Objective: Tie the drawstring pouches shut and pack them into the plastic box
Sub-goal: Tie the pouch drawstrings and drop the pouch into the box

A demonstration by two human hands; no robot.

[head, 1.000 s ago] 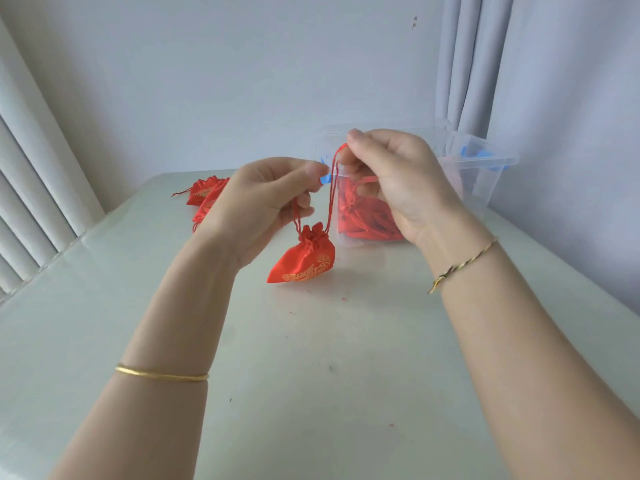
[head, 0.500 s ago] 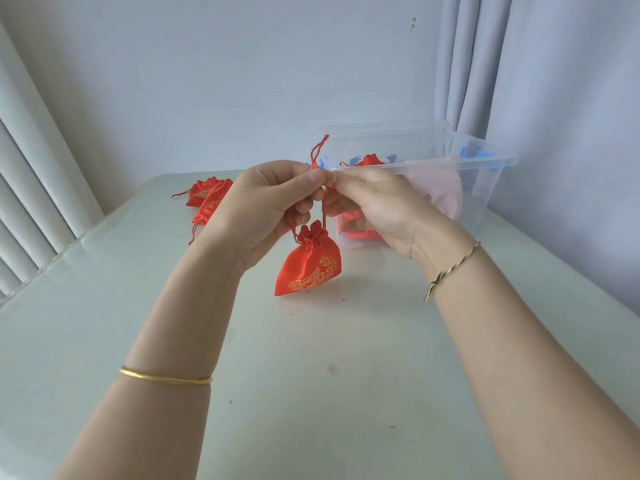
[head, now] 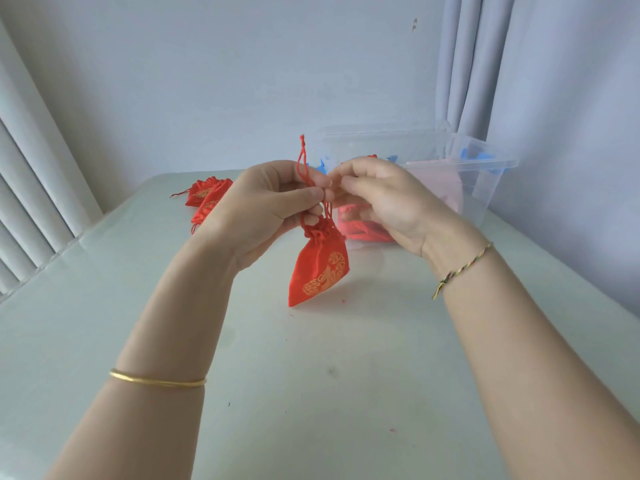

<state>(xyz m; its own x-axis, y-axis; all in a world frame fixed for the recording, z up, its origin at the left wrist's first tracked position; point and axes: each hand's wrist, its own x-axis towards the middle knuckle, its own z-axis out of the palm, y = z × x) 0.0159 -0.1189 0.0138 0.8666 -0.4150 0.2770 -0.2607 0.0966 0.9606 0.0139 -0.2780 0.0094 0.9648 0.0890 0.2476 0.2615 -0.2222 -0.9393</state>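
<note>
The tabletop (head: 311,393) is pale and glossy, and its near and middle stretch lies bare under the two forearms. Its left edge runs just beside vertical blinds (head: 31,188); its far edge meets the wall, and the right side ends close to a curtain (head: 464,64).

Above the middle of the tabletop, the left hand (head: 263,209) has its grip pinched on the red drawstring (head: 303,161) between thumb and forefinger, a loop of cord standing up above the fingers. The pouch (head: 320,268) hangs from that cord, cinched at the neck, tilted with its lower corner down and to the left, low over the tabletop; whether that corner touches cannot be told. The right hand (head: 388,202) meets the left at the fingertips, its grip curled at the same cord; whether it actually pinches a strand cannot be told.

Behind the right hand, at the far right of the tabletop, stands the clear box (head: 485,164), open at the top. Red pouches lie in its bottom, partly hidden by the hand, and blue pieces show near its rim.

At the far left, two spare pouches (head: 207,194) lie overlapping, well apart from the box.

A gold bangle (head: 156,381) circles the left forearm; a braided cord bracelet (head: 460,268) circles the right wrist.
</note>
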